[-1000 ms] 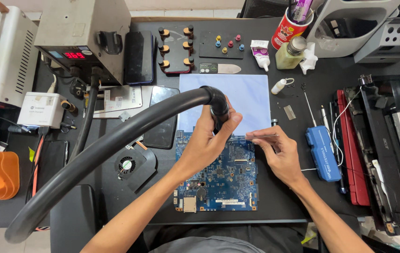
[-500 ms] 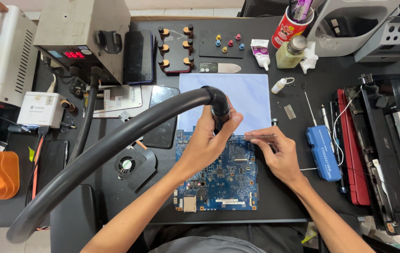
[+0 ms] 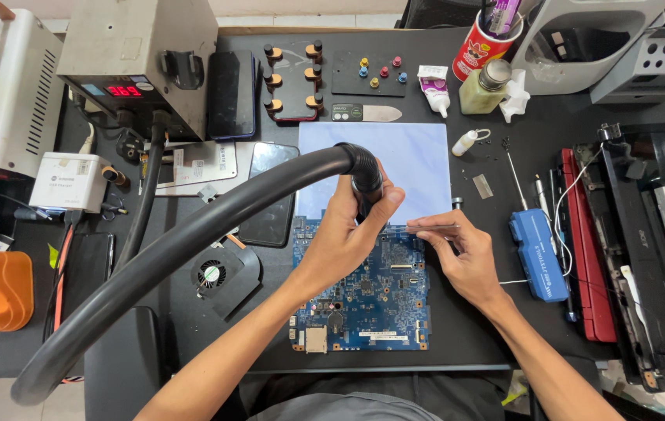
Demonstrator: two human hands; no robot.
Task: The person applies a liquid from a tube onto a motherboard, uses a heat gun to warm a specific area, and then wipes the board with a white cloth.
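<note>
The blue rectangular circuit board lies flat at the near middle of the black work surface, its far edge overlapping a pale blue mat. My left hand is clamped around the nozzle end of the thick black hot-air hose, aiming it down at the board's far edge. My right hand pinches thin metal tweezers, tips pointing left toward the same spot. I judge this wants a steady nozzle held just off the board, moved in small circles, with the tweezers waiting beside the part and lifting only when it gives, never prying.

To the left sit a small black cooling fan, dark phones and, far left, the grey hot-air station with a red display. To the right lie a blue tool case, a red-edged opened laptop shell and loose screws. At the far edge stand a red cup of tools and small bottles. The room beyond is not visible.
</note>
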